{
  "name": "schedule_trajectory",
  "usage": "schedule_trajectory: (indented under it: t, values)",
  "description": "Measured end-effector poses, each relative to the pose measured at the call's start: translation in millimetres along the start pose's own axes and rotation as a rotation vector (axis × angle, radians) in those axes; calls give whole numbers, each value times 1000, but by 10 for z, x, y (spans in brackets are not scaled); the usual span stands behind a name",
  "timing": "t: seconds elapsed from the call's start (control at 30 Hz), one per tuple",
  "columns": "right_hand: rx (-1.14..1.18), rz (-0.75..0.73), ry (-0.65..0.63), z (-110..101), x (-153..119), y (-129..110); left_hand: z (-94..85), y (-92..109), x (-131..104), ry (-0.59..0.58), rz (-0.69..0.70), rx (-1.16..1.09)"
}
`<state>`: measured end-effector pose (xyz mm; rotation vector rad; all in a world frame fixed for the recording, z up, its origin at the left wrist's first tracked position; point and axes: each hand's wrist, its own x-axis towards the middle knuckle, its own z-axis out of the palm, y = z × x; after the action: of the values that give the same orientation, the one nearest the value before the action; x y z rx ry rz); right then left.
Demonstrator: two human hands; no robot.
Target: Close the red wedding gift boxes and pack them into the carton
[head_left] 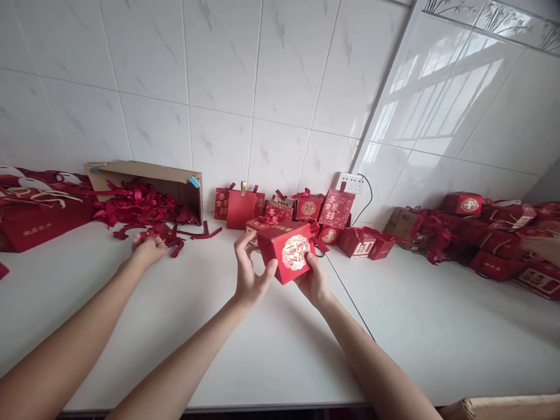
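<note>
In the middle of the head view I hold a small red gift box (285,248) with a gold round emblem on its front, tilted above the white table (271,361). My left hand (252,277) is closed on its left side, thumb against the lower edge and fingers raised behind. My right hand (315,281) grips the lower right corner, its thumb on the front face; its other fingers are partly hidden below. Just behind stand several red boxes and bags, among them a plain red bag (240,209) with a gold loop.
Another person's hand (149,249) touches red ribbons by an open cardboard box (146,169) of ribbons. Red boxes (496,265) are piled at right, where a further hand (545,248) shows. A power strip (349,182) has a black cord. A tiled wall (219,70) closes the back.
</note>
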<state>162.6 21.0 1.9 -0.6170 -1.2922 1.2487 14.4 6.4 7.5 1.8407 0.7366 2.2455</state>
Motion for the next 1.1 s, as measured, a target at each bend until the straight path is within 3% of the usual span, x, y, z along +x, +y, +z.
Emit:
schedule_trajectory:
  t: [0.17,0.3,0.43,0.57,0.73,0.93,1.1]
  values:
    - [-286,-295,35,-21,-55,-172,-61,-86,40,-121,-211,-137]
    - [-484,-445,50,-94,-77,-309,-112,-184,30,-321,-252,-185]
    - [-670,-569,10,-146,-74,-354,-119,-215,10,-406,-250,-199]
    - [-817,-685,-25,-114,-90,-380,-115,-197,19,-397,-195,-252]
    - [-839,-782,-44,-75,-117,-416,-116,-179,49,-355,-103,-260]
    - [-998,-876,-89,-125,-94,-349,-116,-159,52,-356,-144,-207]
    - [-965,-787,-77,-184,-45,-267,-144,-223,45,-302,-195,-170]
